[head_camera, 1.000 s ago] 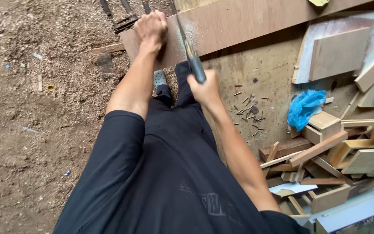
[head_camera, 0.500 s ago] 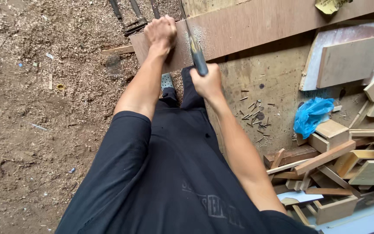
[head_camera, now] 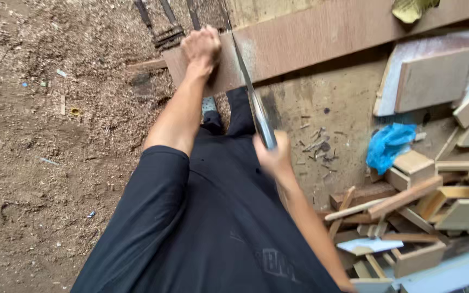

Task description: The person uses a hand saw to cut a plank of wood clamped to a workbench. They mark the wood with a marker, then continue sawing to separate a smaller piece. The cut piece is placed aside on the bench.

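Your left hand (head_camera: pixel 202 51) presses down, fingers curled, on the near end of the long brown board (head_camera: pixel 321 38). Your right hand (head_camera: pixel 272 157) is wrapped tight round the handle of the saw (head_camera: pixel 248 87). It has pulled back toward you since a moment ago, so the blade is sliding back through the cut. Wood scraps (head_camera: pixel 408 206) lie at your right.

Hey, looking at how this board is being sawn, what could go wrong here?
The left hand presses the board right beside the saw blade, so a jump of the blade might cut its fingers. The right hand is blurred mid-stroke, so a slip seems possible. The wood offcuts heaped close by could trip the person.
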